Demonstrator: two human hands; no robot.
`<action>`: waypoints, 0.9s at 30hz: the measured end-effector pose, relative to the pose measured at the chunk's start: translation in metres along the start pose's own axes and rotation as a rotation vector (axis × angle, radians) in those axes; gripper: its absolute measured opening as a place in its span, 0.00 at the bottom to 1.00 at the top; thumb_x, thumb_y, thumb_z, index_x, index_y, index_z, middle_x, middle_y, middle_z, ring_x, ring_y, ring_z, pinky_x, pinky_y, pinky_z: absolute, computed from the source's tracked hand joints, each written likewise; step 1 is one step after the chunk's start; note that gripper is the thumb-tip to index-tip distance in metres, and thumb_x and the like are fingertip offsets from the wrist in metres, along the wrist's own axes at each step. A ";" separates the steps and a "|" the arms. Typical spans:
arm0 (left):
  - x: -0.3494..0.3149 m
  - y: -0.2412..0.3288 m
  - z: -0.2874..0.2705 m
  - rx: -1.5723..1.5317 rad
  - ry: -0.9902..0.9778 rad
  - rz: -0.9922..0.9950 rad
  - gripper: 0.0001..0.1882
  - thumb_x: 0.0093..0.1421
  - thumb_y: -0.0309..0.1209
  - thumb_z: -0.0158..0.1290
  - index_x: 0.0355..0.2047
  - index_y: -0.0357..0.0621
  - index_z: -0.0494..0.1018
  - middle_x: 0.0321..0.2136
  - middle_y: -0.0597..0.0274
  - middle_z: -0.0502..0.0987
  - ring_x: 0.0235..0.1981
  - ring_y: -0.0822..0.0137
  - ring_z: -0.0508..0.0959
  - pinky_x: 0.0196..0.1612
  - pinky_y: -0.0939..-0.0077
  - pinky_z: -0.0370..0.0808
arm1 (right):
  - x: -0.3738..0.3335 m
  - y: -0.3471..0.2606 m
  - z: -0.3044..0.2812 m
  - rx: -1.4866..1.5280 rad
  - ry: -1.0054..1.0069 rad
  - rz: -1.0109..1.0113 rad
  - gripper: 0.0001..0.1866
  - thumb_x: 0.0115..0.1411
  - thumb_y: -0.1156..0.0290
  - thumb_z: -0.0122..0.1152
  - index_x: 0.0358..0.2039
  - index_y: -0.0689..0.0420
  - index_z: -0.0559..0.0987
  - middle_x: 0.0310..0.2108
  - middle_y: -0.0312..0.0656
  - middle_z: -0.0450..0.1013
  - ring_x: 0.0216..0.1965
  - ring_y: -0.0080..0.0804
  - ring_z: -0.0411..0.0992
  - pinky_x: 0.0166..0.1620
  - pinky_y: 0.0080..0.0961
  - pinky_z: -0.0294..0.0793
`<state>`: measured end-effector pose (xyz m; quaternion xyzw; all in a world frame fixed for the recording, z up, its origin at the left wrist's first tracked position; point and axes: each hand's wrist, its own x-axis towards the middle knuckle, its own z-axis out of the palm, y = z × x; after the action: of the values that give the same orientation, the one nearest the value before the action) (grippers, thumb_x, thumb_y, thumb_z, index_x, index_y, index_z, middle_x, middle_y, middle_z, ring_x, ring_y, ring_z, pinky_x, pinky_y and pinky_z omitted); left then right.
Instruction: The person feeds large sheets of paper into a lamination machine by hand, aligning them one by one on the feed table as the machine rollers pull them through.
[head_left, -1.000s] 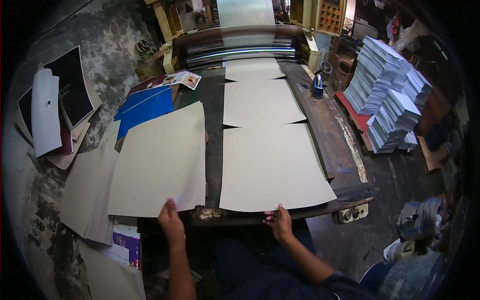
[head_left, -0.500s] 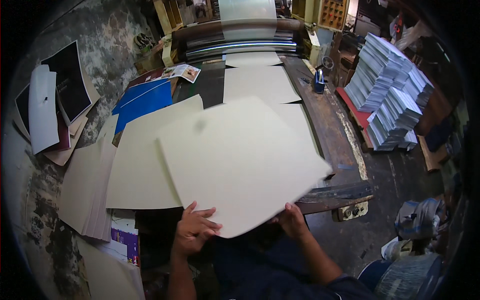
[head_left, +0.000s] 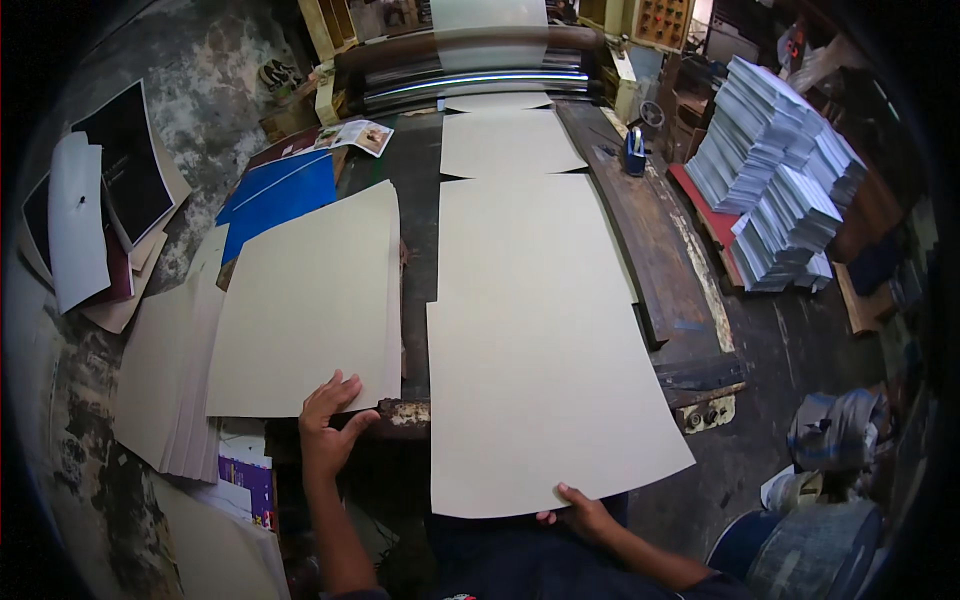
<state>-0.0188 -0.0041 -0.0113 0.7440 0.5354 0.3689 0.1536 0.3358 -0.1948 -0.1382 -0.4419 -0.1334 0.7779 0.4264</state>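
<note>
A large cream sheet (head_left: 550, 410) reaches from the middle of the view down toward six o'clock. Its far end laps over the nearest of a row of sheets (head_left: 530, 235), and its left edge juts slightly past theirs. The near part sticks out beyond the front of the dark counter (head_left: 417, 210), above the person's dark clothes. At five o'clock the right hand (head_left: 585, 510) has its grip clamped on the near edge of the cream sheet, thumb on top and a fingertip showing just below. The rest of its fingers are hidden underneath, so how they lie is hard to tell.

At eight o'clock the left hand (head_left: 335, 410) rests its fingertips on the near edge of a stack of cream sheets (head_left: 300, 300); its grip is apart, thumb spread away from the fingers. That stack lies at nine o'clock, with blue sheets (head_left: 280, 200) just beyond it at ten.

The row runs up to shiny rollers (head_left: 475, 85) at twelve o'clock. Piles of pale paper (head_left: 750, 150) stand on a red board (head_left: 700, 215) at two o'clock, and a wrapped drum (head_left: 815, 560) sits at four.
</note>
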 end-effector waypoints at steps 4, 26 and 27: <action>0.001 -0.006 0.002 -0.119 0.016 -0.067 0.24 0.44 0.40 0.69 0.40 0.41 0.79 0.45 0.57 0.80 0.56 0.55 0.73 0.60 0.58 0.63 | -0.021 0.007 0.005 -0.063 -0.035 0.014 0.25 0.68 0.55 0.48 0.51 0.66 0.67 0.42 0.53 0.74 0.41 0.41 0.76 0.40 0.31 0.74; 0.005 0.000 0.037 -0.247 0.321 -0.303 0.25 0.69 0.43 0.46 0.21 0.36 0.64 0.19 0.74 0.60 0.25 0.78 0.58 0.28 0.80 0.60 | 0.086 -0.040 -0.015 0.103 -0.130 -0.172 0.26 0.69 0.50 0.40 0.51 0.62 0.69 0.40 0.51 0.76 0.38 0.33 0.75 0.46 0.33 0.71; 0.007 0.002 0.038 -0.258 0.340 -0.303 0.24 0.69 0.43 0.46 0.21 0.37 0.64 0.19 0.74 0.61 0.25 0.78 0.58 0.29 0.80 0.60 | 0.094 -0.040 -0.017 0.109 -0.103 -0.203 0.26 0.69 0.50 0.41 0.50 0.62 0.70 0.39 0.51 0.77 0.36 0.33 0.75 0.46 0.33 0.71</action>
<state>0.0103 0.0077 -0.0334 0.5569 0.6074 0.5267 0.2086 0.3483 -0.1001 -0.1783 -0.3616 -0.1566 0.7584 0.5192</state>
